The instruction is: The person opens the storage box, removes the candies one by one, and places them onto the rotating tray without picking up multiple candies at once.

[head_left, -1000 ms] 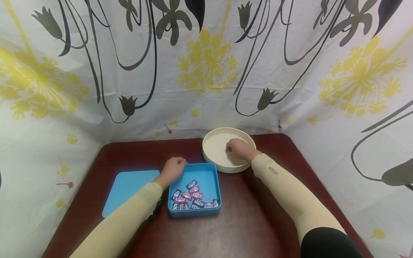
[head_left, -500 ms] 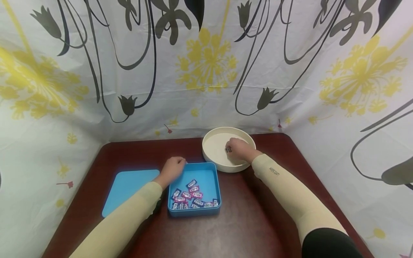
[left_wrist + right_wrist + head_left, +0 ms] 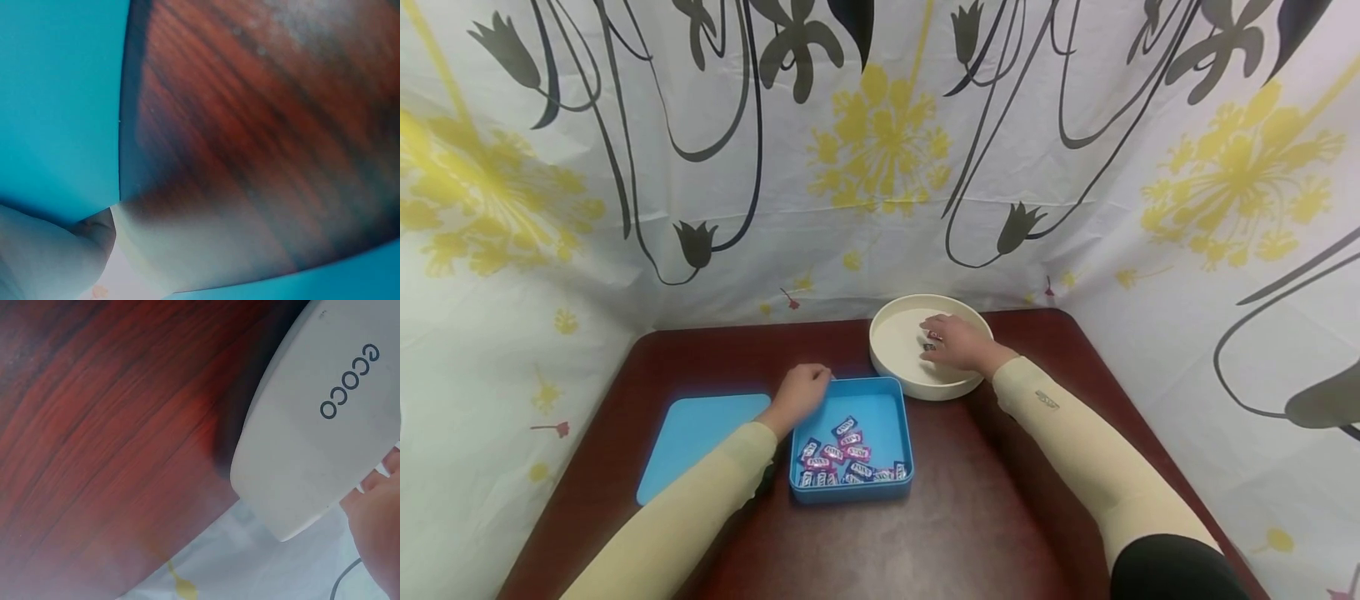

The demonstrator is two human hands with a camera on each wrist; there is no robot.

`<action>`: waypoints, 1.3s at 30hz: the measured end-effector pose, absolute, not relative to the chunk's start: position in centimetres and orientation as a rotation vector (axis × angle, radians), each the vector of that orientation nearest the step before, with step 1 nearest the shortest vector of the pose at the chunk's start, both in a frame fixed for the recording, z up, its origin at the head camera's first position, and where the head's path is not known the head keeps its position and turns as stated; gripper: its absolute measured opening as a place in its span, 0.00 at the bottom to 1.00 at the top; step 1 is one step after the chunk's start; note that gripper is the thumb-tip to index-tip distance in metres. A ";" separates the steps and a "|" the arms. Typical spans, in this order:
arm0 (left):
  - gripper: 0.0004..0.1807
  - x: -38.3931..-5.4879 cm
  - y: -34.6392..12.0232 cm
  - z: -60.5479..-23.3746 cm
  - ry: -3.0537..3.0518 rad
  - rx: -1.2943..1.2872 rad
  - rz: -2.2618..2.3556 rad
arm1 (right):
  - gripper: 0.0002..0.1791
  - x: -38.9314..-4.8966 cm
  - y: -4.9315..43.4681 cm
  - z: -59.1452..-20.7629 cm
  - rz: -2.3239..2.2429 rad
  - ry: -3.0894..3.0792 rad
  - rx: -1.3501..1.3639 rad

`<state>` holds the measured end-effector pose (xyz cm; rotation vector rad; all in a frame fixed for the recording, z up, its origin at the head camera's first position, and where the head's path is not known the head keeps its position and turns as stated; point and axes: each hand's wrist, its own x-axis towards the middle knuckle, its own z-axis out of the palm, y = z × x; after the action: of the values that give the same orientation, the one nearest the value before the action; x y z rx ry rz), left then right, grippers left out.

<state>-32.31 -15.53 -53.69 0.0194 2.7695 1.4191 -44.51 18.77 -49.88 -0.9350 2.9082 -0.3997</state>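
In the head view, my left hand (image 3: 802, 394) grips the back left rim of a blue square box (image 3: 853, 495). Small wrapped candies (image 3: 852, 453) in pink and dark blue lie mostly along the box's near side. The left wrist view shows the left hand (image 3: 53, 256) at the blue box wall. My right hand (image 3: 961, 343) is inside a round cream tray (image 3: 883, 360), its fingers spread. Between its thumb and fingers a red candy (image 3: 934, 336) and a dark candy (image 3: 929, 347) show. In the right wrist view the fingers (image 3: 375, 481) reach over the tray's side.
A flat blue lid (image 3: 707, 437) lies left of the box, partly behind the left forearm. Everything stands on a dark red-brown wooden table (image 3: 955, 533). A patterned white curtain (image 3: 880, 250) surrounds the table's back and sides.
My right hand's fingers have spread apart from a closed grip, showing the candies between them. The left hand and the box stay put.
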 end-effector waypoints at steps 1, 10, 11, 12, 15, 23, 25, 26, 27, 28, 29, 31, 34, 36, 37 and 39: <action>0.19 -32.3 -15.5 -53.7 2.768 0.019 1.420 | 0.39 -44.4 18.8 -49.9 -0.398 2.905 -0.927; 0.18 -32.4 -15.6 -53.9 2.765 0.015 1.425 | 0.39 -43.0 18.8 -49.9 -0.410 2.903 -0.990; 0.18 -32.4 -15.6 -53.9 2.765 0.015 1.424 | 0.39 -42.8 18.7 -49.9 -0.416 2.906 -1.011; 0.18 -32.5 -15.6 -53.9 2.764 0.013 1.424 | 0.38 -42.6 18.6 -49.8 -0.425 2.906 -1.029; 0.18 -32.4 -15.6 -53.9 2.763 0.011 1.422 | 0.36 -41.8 18.0 -49.2 -0.481 2.895 -1.064; 0.18 -32.4 -15.5 -53.8 2.771 0.001 1.415 | 0.32 -38.8 14.8 -47.7 -0.481 2.851 -1.176; 0.18 -32.4 -15.5 -53.8 2.772 0.002 1.416 | 0.32 -37.9 13.7 -47.2 -0.480 2.830 -1.217; 0.19 -32.5 -15.5 -53.8 2.773 0.005 1.414 | 0.31 -37.5 13.1 -47.0 -0.479 2.817 -1.245; 0.19 -32.5 -15.5 -53.9 2.772 0.004 1.412 | 0.30 -37.2 12.6 -46.8 -0.478 2.802 -1.278; 0.20 -32.6 -15.5 -53.9 2.772 0.005 1.408 | 0.30 -36.8 12.1 -46.7 -0.473 2.789 -1.307; 0.21 -32.6 -15.5 -54.0 2.771 0.004 1.403 | 0.29 -36.5 11.6 -46.5 -0.467 2.774 -1.339; 0.21 -32.8 -15.6 -54.1 2.769 -0.002 1.393 | 0.29 -35.9 10.6 -46.4 -0.461 2.739 -1.390; 0.21 -32.9 -15.6 -54.3 2.757 -0.017 1.394 | 0.30 -35.2 9.4 -46.4 -0.434 2.706 -1.445; 0.20 -32.9 -15.7 -54.3 2.748 -0.020 1.407 | 0.31 -34.9 8.6 -46.5 -0.415 2.689 -1.477; 0.20 -32.9 -15.7 -54.3 2.744 -0.015 1.413 | 0.31 -34.7 8.3 -46.6 -0.402 2.682 -1.492; 0.20 -32.9 -15.8 -54.2 2.737 0.002 1.428 | 0.29 -34.4 7.7 -46.8 -0.366 2.666 -1.526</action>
<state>-32.89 -15.77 -54.21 0.0015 2.7366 1.4283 -34.42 7.68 -46.76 -1.5261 2.6658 -0.3655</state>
